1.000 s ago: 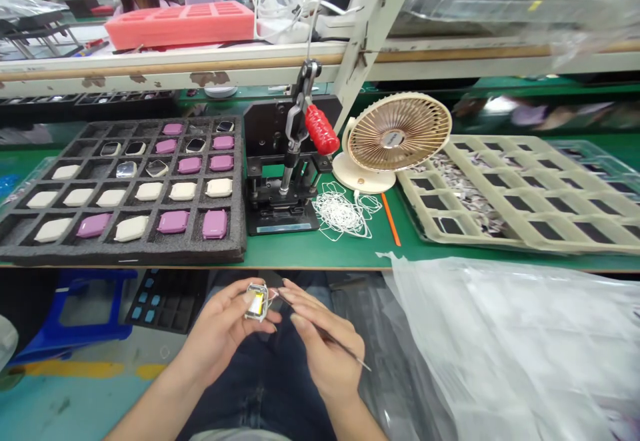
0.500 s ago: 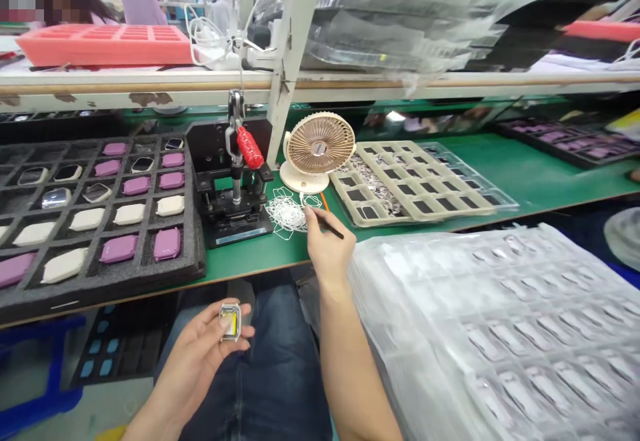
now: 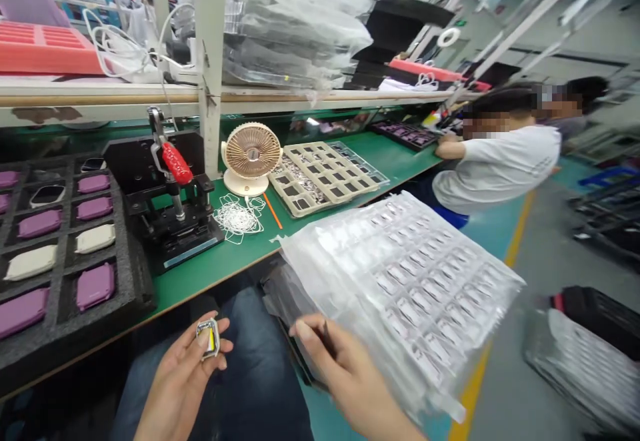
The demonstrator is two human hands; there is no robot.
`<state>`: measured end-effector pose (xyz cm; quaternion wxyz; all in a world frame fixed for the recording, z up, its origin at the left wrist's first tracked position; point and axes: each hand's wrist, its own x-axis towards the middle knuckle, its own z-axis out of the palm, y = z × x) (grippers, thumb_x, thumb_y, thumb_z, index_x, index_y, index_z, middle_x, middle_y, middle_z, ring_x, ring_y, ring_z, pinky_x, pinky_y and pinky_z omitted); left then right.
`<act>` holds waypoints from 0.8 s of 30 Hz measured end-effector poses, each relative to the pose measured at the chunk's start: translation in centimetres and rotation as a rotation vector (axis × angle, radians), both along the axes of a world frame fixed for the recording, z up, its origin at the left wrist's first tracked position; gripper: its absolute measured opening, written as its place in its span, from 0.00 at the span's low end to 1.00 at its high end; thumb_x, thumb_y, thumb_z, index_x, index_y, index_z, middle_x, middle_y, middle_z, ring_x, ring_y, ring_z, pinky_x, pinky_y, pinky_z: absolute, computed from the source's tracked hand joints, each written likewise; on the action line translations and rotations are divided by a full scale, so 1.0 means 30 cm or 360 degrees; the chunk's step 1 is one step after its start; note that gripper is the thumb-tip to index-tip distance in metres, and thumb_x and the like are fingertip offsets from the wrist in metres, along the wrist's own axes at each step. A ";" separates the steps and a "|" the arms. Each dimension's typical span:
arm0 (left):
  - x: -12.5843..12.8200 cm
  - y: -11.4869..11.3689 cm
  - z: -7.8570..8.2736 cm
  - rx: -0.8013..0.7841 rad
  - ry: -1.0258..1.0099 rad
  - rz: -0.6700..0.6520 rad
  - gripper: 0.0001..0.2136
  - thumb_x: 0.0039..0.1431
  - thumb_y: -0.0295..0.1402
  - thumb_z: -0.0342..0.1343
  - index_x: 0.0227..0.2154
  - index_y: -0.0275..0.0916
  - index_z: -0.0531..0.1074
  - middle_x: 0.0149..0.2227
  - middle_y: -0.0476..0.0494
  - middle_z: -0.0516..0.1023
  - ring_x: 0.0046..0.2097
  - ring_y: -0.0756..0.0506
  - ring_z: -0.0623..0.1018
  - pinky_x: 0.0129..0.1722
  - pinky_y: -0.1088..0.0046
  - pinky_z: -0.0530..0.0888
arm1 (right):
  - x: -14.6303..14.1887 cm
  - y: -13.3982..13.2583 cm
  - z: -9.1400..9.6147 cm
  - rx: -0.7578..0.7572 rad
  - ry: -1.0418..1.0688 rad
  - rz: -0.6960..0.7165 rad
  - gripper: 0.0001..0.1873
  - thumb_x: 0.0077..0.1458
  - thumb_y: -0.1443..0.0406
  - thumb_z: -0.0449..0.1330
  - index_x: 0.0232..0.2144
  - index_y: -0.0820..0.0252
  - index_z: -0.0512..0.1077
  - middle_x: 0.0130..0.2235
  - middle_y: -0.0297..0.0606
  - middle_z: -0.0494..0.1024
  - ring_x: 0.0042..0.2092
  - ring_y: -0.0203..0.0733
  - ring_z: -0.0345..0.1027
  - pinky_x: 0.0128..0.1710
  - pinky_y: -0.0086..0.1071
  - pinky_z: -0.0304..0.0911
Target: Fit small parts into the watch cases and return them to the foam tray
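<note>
My left hand (image 3: 183,371) holds a small watch case (image 3: 209,339) with a silvery rim and a yellow strip inside, pinched between thumb and fingers above my lap. My right hand (image 3: 345,367) is closed around a slim dark tool (image 3: 327,337), mostly hidden by the fingers. It hovers at the near side of plastic-wrapped trays (image 3: 340,241) with rows of small parts. On the green bench lies a tangled pile of thin white rings (image 3: 239,219), apart from both hands. An orange stick (image 3: 273,211) lies beside the pile.
A black toggle press (image 3: 175,207) with a red handle stands left of a cream fan (image 3: 253,154). Black foam tray (image 3: 135,274) with purple and cream watch cases fills the left. A beige compartment tray (image 3: 300,204) lies behind. A co-worker (image 3: 495,167) sits farther right.
My right hand has left the white ring pile and come back toward me, beside the wrapped trays. The view has turned right. My left hand still holds the watch case.
</note>
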<state>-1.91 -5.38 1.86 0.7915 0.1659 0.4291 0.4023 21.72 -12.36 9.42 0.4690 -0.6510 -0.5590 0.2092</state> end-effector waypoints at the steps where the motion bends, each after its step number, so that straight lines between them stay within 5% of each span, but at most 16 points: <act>1: 0.006 0.002 0.002 -0.0010 -0.0024 -0.0023 0.23 0.53 0.36 0.76 0.52 0.36 0.83 0.56 0.27 0.83 0.43 0.39 0.85 0.36 0.68 0.82 | 0.044 -0.018 0.042 -0.0142 -0.0176 0.0031 0.15 0.69 0.54 0.59 0.32 0.48 0.80 0.22 0.29 0.76 0.21 0.42 0.69 0.18 0.35 0.65; 3: 0.020 0.003 0.006 -0.0039 -0.0068 -0.0096 0.23 0.53 0.36 0.76 0.51 0.35 0.83 0.56 0.26 0.82 0.43 0.38 0.85 0.36 0.68 0.81 | 0.152 0.015 0.119 -0.0410 -0.0537 0.0035 0.17 0.70 0.53 0.57 0.32 0.51 0.80 0.25 0.32 0.79 0.25 0.44 0.73 0.23 0.35 0.68; 6: 0.036 -0.005 0.005 -0.0090 -0.0153 -0.0206 0.22 0.55 0.37 0.74 0.52 0.33 0.83 0.58 0.24 0.81 0.46 0.35 0.86 0.43 0.64 0.83 | 0.330 0.232 0.182 -0.0434 -0.1034 -0.0161 0.12 0.67 0.58 0.60 0.39 0.57 0.82 0.38 0.41 0.85 0.40 0.49 0.79 0.40 0.36 0.71; 7: 0.038 -0.012 0.000 -0.0103 -0.0187 -0.0221 0.22 0.57 0.39 0.73 0.52 0.33 0.83 0.58 0.24 0.81 0.48 0.34 0.85 0.45 0.62 0.83 | 0.385 0.334 0.188 -0.0566 -0.1317 -0.0209 0.13 0.69 0.59 0.58 0.44 0.56 0.81 0.44 0.41 0.85 0.46 0.49 0.79 0.45 0.35 0.70; 11: 0.004 -0.056 -0.046 -0.0151 -0.0243 -0.0173 0.24 0.58 0.39 0.72 0.56 0.34 0.81 0.57 0.25 0.82 0.50 0.33 0.86 0.50 0.60 0.83 | 0.531 0.726 0.168 -0.0773 -0.1527 -0.0282 0.15 0.71 0.60 0.58 0.48 0.62 0.80 0.51 0.50 0.82 0.54 0.52 0.76 0.53 0.39 0.69; 14: -0.060 -0.095 -0.096 -0.0222 -0.0230 -0.0089 0.31 0.55 0.37 0.74 0.62 0.39 0.77 0.55 0.28 0.84 0.48 0.33 0.87 0.48 0.59 0.84 | 0.576 0.901 0.130 -0.0908 -0.1597 -0.0295 0.16 0.70 0.57 0.61 0.52 0.62 0.77 0.54 0.46 0.79 0.55 0.50 0.75 0.57 0.48 0.71; 19: -0.134 -0.130 -0.136 -0.0274 -0.0176 0.0022 0.28 0.50 0.35 0.76 0.57 0.44 0.81 0.53 0.30 0.85 0.44 0.32 0.87 0.37 0.64 0.83 | 0.634 0.997 0.077 -0.1025 -0.1635 -0.0309 0.18 0.69 0.56 0.63 0.54 0.62 0.75 0.56 0.45 0.77 0.55 0.49 0.75 0.57 0.50 0.72; 24: -0.101 -0.107 -0.091 -0.0231 -0.0112 0.0035 0.20 0.49 0.35 0.77 0.47 0.40 0.86 0.51 0.30 0.86 0.42 0.33 0.87 0.33 0.66 0.81 | 0.665 0.997 0.064 -0.1006 -0.1583 -0.0313 0.18 0.69 0.56 0.64 0.54 0.62 0.75 0.56 0.45 0.78 0.55 0.49 0.74 0.57 0.51 0.71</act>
